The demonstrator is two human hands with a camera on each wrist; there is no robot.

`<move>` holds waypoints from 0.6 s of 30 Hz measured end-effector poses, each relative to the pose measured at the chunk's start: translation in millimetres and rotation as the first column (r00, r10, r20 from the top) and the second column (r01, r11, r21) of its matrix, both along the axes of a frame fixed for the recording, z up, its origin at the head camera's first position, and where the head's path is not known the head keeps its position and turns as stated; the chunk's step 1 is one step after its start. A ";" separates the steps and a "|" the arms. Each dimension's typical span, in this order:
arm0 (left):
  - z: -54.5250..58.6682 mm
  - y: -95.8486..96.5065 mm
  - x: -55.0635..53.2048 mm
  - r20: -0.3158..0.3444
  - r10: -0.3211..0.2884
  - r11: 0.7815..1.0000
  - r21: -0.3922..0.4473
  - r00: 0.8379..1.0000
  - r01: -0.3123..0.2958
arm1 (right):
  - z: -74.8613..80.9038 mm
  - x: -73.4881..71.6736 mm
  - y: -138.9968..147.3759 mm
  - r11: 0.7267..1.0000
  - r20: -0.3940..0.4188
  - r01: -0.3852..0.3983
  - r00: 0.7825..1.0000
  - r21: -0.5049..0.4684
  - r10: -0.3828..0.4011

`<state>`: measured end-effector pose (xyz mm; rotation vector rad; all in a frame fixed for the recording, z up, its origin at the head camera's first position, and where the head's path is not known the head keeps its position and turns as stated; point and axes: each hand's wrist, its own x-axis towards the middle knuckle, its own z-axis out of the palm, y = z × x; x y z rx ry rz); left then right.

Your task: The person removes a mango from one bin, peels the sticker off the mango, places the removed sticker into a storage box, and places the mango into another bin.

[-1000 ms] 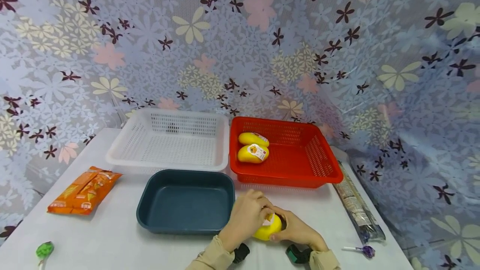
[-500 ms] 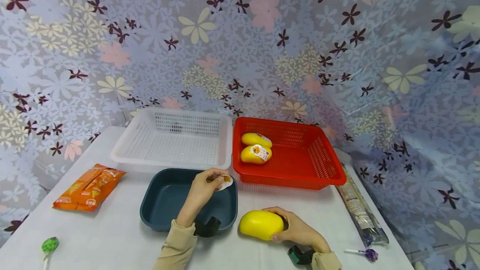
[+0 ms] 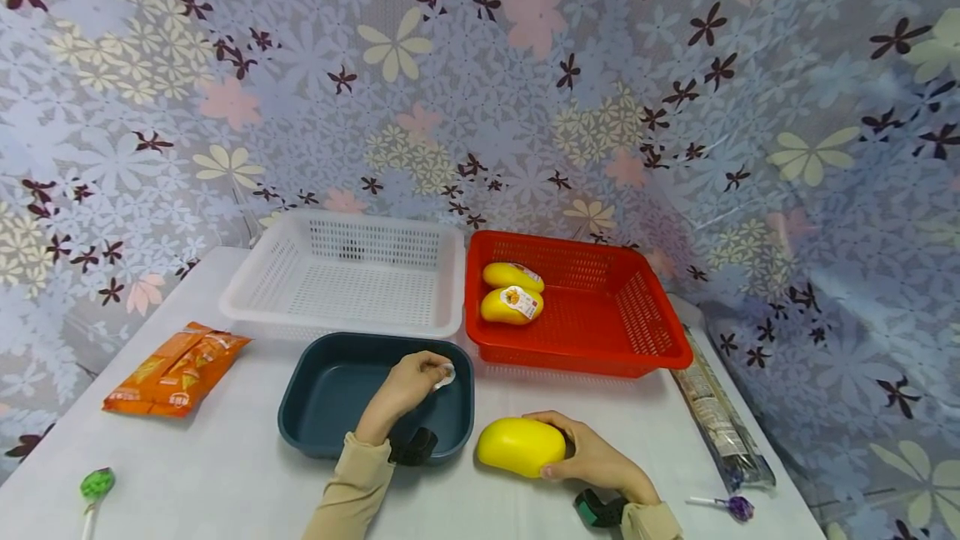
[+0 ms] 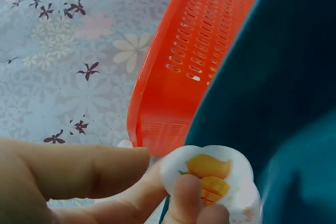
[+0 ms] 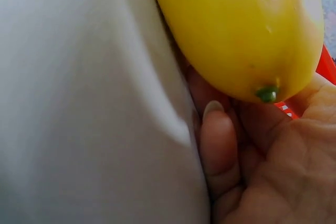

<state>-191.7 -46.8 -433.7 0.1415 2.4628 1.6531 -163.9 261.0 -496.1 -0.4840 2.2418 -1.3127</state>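
Note:
Over the right part of the dark teal basin, my left hand holds a small white sticker by its fingertips. A printed mango picture shows on the sticker in the left wrist view. To the right of the basin, my right hand grips the end of a plain yellow mango lying on the white table. The green stem end of this mango faces the palm in the right wrist view. Two mangoes with labels lie at the left of the red basket.
A white basket stands behind the basin. On the left lie an orange snack bag and a green lollipop. A long clear-and-silver package and a purple lollipop lie along the right edge.
My left hand has moved left from the mango to over the basin, carrying the sticker, then dipped slightly. The mango's upper side is now bare; my right hand has kept its grip.

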 end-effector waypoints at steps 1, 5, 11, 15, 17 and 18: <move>0.5 -0.3 0.1 0.005 -0.008 1.000 -0.001 1.000 0.008 | 0.3 0.1 -0.2 1.000 0.001 0.000 1.000 0.001 0.000; 0.9 -2.6 -0.8 0.057 -0.069 0.998 -0.002 0.996 0.069 | 0.4 0.2 -0.3 1.000 0.004 -0.003 1.000 0.001 0.003; -1.5 -2.8 -5.8 0.101 -0.115 0.990 -0.071 0.988 0.122 | -1.3 0.9 0.3 1.000 0.026 0.014 1.000 0.006 -0.015; -4.0 -2.5 -6.9 0.085 -0.072 0.982 -0.167 0.994 0.085 | -2.0 1.2 0.4 1.000 0.027 0.015 1.000 -0.010 -0.015; -5.0 -2.9 -6.5 0.073 -0.044 0.975 -0.216 0.996 0.059 | -1.7 1.0 0.0 1.000 0.022 0.009 1.000 -0.022 -0.008; -5.4 -3.3 -6.3 0.072 -0.027 0.970 -0.237 0.997 0.044 | -1.6 0.8 -0.3 1.000 0.022 0.006 1.000 -0.027 -0.006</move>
